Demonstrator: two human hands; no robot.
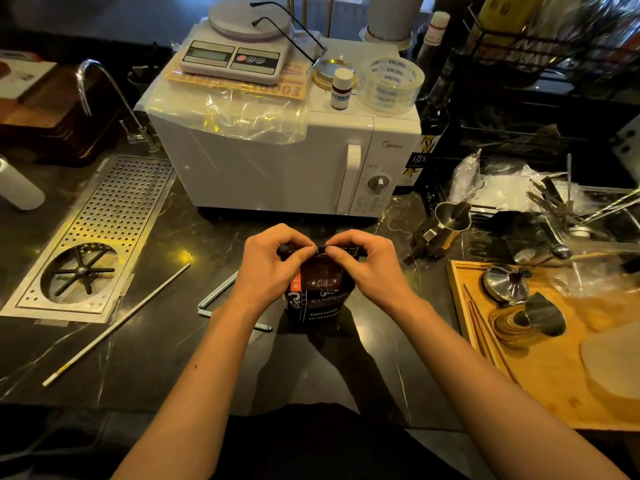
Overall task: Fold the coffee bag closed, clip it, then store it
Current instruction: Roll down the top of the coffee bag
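A dark coffee bag [320, 299] with white lettering stands upright on the black marble counter, just in front of me. My left hand [272, 263] and my right hand [363, 261] both pinch its top edge, thumbs and forefingers meeting in the middle over the folded strip. A pale sealing clip bar [216, 292] lies on the counter to the left of the bag, partly behind my left forearm. The bag's mouth is hidden under my fingers.
A white microwave [277, 161] stands right behind the bag, with a kitchen scale [235, 55] and tape roll [391, 84] on top. A perforated drain tray [104, 230] and long white stick [117, 323] lie left. A steel jug [446, 226] and wooden tray [554, 368] sit right.
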